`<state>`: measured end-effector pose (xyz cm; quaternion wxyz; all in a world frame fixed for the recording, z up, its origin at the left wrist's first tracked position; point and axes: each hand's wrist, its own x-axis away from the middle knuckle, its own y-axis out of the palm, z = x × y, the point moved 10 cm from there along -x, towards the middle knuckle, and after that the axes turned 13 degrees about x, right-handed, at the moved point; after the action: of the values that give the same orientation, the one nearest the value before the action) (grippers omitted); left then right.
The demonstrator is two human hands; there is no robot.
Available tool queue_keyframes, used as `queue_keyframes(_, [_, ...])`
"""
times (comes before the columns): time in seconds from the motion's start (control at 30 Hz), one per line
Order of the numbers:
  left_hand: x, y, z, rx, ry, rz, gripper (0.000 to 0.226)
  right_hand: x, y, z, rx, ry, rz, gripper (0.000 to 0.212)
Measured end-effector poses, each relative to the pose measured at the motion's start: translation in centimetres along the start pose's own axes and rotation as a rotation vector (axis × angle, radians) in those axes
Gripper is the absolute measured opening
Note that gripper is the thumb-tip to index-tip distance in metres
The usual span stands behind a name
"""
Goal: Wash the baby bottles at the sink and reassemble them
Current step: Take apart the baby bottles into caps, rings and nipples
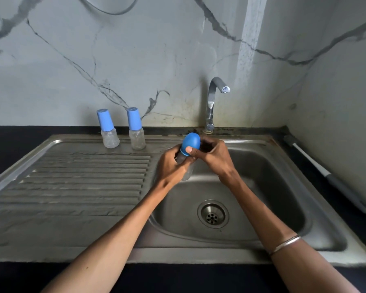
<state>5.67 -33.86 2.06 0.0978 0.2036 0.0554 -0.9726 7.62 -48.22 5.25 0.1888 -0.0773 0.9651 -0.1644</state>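
Over the left edge of the steel sink basin [283, 187] I hold a clear baby bottle [187, 174] with a blue cap [191, 143]. My left hand [170, 166] grips the bottle's clear body. My right hand [212, 156] holds the blue cap, thumb on its front. Two more capped baby bottles stand upright at the back of the drainboard: one on the left [107, 129], one on the right [135, 129]. The chrome tap [212, 102] stands behind my hands, and no water runs from it.
The ribbed drainboard [82, 182] lies left of the basin. The drain [212, 214] sits in the basin floor. A long white and grey handle [325, 174] lies along the black counter at the right wall. A marble-patterned wall rises behind.
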Motion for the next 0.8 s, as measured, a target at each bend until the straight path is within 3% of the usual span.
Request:
queue_keyframes(0.2, [-0.1,0.1,0.6,0.021,0.029,-0.036,0.035,-0.2,0.7,1.2,-0.081,0.021,-0.122,0.039])
queue_keyframes(0.33, [0.4,-0.3,0.0,0.019,0.009,0.063,0.027,0.0,1.0,0.1,0.056,-0.001,0.018,0.044])
queue_keyframes(0.5, [1.7,0.2,0.8,-0.263,-0.009,0.104,0.045,0.7,0.0,-0.3,0.085,0.047,0.177,0.045])
queue_keyframes(0.6, [1.9,0.2,1.6,-0.376,0.002,0.104,0.049,0.5,0.2,0.4,-0.010,0.088,0.124,0.041])
queue_keyframes(0.8, [0.5,1.2,0.7,-0.211,-0.025,-0.056,0.060,-0.3,-0.3,0.2,-0.144,0.041,-0.100,0.036])
